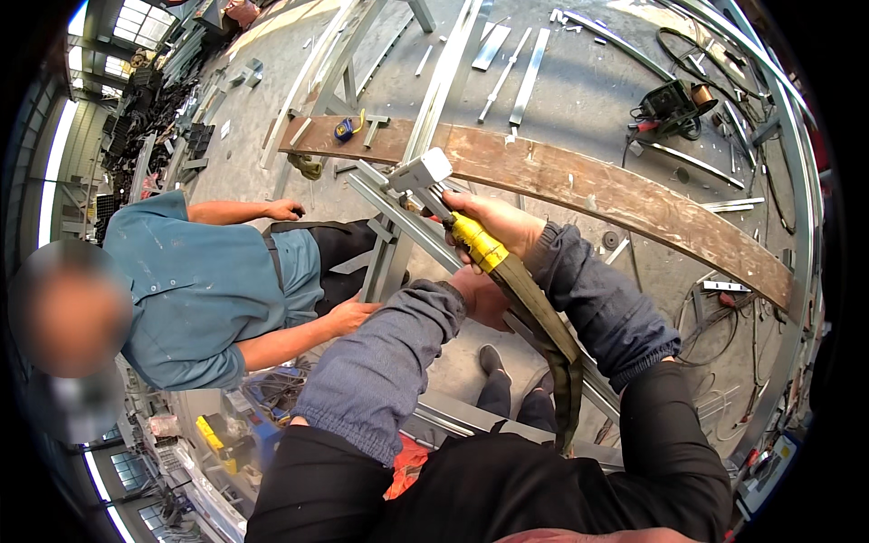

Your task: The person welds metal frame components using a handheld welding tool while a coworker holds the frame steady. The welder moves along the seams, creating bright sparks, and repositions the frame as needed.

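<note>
My right hand (500, 223) is closed around a hand-held welding torch (477, 242), its grip wound with yellow tape. The torch has a pale boxy head (422, 172) at its far end, over the metal frame (396, 206). From the grip, a dark sheathed cable (534, 308) runs back between my forearms toward my body. My left hand (482, 295) is just below the torch, by the cable and a frame tube; its fingers are mostly hidden. A co-worker in a blue-green shirt (195, 281) stands at the left, one hand (349, 317) at the frame.
A long worn wooden plank (579, 185) crosses beyond the frame, with a blue tape measure (344, 129) on it. Metal strips (531, 81) and offcuts lie on the floor. A wire-spool machine (672, 110) stands at the far right among loose cables. Dark stock is stacked far left.
</note>
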The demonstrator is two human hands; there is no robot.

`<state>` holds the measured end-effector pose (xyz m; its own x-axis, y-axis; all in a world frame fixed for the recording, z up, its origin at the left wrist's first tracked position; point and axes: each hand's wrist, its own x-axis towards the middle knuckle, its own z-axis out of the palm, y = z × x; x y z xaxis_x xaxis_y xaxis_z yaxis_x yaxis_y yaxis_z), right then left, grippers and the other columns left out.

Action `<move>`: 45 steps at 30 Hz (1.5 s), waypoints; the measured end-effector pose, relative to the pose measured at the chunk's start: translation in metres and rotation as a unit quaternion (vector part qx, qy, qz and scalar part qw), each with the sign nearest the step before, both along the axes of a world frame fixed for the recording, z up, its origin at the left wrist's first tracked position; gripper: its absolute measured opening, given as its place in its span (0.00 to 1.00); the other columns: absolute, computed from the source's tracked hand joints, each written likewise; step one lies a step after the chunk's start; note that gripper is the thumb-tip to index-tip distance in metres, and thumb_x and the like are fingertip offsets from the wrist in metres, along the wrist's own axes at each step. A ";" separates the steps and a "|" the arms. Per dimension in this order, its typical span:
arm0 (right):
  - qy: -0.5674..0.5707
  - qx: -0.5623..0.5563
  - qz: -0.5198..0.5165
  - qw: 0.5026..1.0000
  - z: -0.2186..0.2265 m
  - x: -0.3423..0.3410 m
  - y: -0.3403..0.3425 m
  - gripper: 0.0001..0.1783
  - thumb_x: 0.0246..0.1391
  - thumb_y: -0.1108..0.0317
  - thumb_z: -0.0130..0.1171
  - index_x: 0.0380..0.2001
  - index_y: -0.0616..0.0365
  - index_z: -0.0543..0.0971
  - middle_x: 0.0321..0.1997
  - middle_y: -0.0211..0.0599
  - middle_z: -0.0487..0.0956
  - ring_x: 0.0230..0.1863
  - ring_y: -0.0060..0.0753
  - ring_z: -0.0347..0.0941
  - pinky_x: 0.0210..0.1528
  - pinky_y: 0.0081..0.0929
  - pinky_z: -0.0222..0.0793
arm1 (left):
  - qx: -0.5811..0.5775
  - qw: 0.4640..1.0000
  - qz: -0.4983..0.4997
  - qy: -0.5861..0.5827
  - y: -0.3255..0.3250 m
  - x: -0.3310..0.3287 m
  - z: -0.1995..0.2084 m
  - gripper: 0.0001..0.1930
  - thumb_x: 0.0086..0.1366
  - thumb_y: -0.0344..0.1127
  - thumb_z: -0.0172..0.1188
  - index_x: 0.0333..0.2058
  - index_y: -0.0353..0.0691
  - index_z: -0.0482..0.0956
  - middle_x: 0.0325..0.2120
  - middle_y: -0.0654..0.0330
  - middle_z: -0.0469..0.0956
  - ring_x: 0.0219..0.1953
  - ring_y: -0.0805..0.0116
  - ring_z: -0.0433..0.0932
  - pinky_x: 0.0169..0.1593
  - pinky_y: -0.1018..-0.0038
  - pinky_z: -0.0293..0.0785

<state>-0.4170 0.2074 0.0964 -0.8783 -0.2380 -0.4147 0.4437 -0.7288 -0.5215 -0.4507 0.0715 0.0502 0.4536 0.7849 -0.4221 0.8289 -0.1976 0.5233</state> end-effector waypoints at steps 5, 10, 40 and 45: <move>-0.011 0.005 -0.002 1.000 -0.011 -0.011 -0.010 0.26 0.76 0.39 0.57 0.55 0.51 0.81 0.31 0.33 0.80 0.21 0.31 0.80 0.22 0.30 0.80 | 0.033 0.999 0.020 -0.021 -0.012 -0.006 -0.020 0.40 0.59 0.63 0.72 0.68 0.55 0.80 0.66 0.57 0.80 0.70 0.50 0.76 0.69 0.53 0.75; -0.019 -0.034 -0.006 0.999 -0.026 -0.017 -0.011 0.24 0.76 0.42 0.57 0.54 0.50 0.84 0.33 0.33 0.80 0.22 0.29 0.79 0.23 0.27 0.81 | 0.057 0.998 0.016 -0.036 -0.013 -0.008 -0.034 0.40 0.60 0.63 0.72 0.68 0.55 0.80 0.67 0.57 0.79 0.71 0.50 0.76 0.70 0.53 0.73; -0.010 0.009 -0.020 1.000 -0.044 -0.022 -0.010 0.24 0.74 0.43 0.62 0.51 0.54 0.83 0.34 0.35 0.82 0.23 0.33 0.81 0.24 0.31 0.82 | 0.056 0.998 -0.004 0.002 -0.017 -0.003 -0.048 0.38 0.68 0.66 0.62 0.70 0.53 0.79 0.72 0.56 0.76 0.74 0.52 0.72 0.78 0.58 0.64; -0.020 0.008 -0.013 1.000 -0.037 -0.020 -0.011 0.24 0.74 0.43 0.62 0.50 0.55 0.83 0.34 0.34 0.82 0.23 0.32 0.80 0.25 0.31 0.81 | 0.047 0.999 0.010 -0.018 -0.022 -0.003 -0.062 0.42 0.62 0.71 0.66 0.70 0.56 0.79 0.72 0.56 0.76 0.75 0.49 0.70 0.78 0.53 0.63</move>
